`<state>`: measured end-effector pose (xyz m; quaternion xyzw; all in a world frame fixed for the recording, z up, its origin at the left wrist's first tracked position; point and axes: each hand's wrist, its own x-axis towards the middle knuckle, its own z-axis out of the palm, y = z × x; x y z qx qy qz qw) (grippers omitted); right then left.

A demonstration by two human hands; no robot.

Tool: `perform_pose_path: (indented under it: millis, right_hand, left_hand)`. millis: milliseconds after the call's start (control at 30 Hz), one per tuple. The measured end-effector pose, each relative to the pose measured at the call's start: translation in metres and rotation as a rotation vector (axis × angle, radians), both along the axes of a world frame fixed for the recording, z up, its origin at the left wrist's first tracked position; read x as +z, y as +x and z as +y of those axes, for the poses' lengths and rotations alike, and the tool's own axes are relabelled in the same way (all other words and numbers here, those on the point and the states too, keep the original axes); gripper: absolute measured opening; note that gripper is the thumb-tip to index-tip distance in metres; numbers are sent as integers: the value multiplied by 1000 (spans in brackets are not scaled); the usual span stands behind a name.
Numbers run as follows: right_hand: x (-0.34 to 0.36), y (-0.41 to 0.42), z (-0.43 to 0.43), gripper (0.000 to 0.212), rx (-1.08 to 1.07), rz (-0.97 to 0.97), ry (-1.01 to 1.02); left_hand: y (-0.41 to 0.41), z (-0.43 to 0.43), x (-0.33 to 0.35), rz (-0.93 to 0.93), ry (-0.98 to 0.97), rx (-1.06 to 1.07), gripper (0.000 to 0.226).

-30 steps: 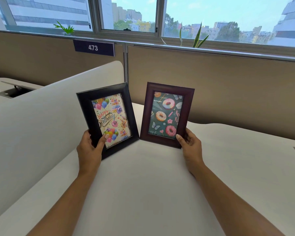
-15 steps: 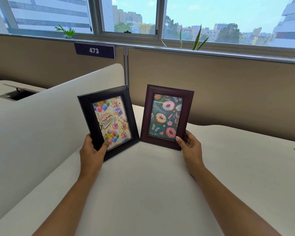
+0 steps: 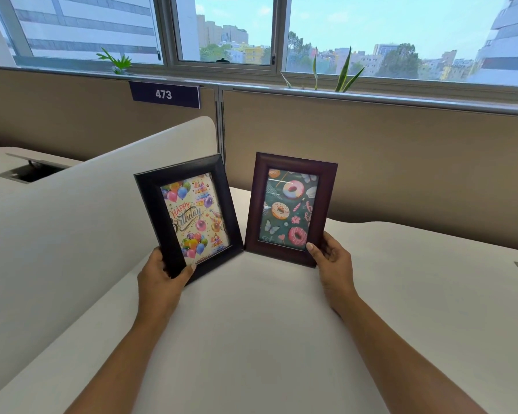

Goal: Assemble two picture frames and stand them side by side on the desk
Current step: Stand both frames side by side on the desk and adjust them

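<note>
**Now both frames are being stood up on the desk**

Now the last step is being done, as far as can be judged: both frames are looking put together, with pictures inside, and they are being set side by side on the white desk.

On the left, the black frame is being pinched at its lower left corner by the left hand. The thumb is being pressed on the front and the other fingers are being hidden behind. A balloon birthday picture is being shown in it. This frame is being held tall, with its long side going up and down, but it is being tipped so its top is leaning to the left. Its face is being turned toward the camera and a little to the right.

In the middle, the two bottom corners are being kept very close, maybe touching; it cannot be told for sure.

On the right, the brown frame is being pinched at its lower right corner by the right hand. A donut picture is being shown in it. It is being held tall too, nearly straight up, and is facing the camera.

Next, the black frame is probably needing to be straightened. Whether back stands are being used cannot be seen. Letting go is best being done slowly, so nothing is being knocked over.
</note>
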<state>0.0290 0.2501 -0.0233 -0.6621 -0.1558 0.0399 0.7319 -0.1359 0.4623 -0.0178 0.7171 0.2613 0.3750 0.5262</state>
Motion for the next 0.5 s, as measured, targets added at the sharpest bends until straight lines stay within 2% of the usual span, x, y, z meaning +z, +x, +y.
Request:
perform_pose_path:
  millis: [500]
  right_hand:
    - [3, -3, 0, 45, -23, 23, -36]
  left_hand:
    - [0, 2, -2, 8, -20, 3, 51]
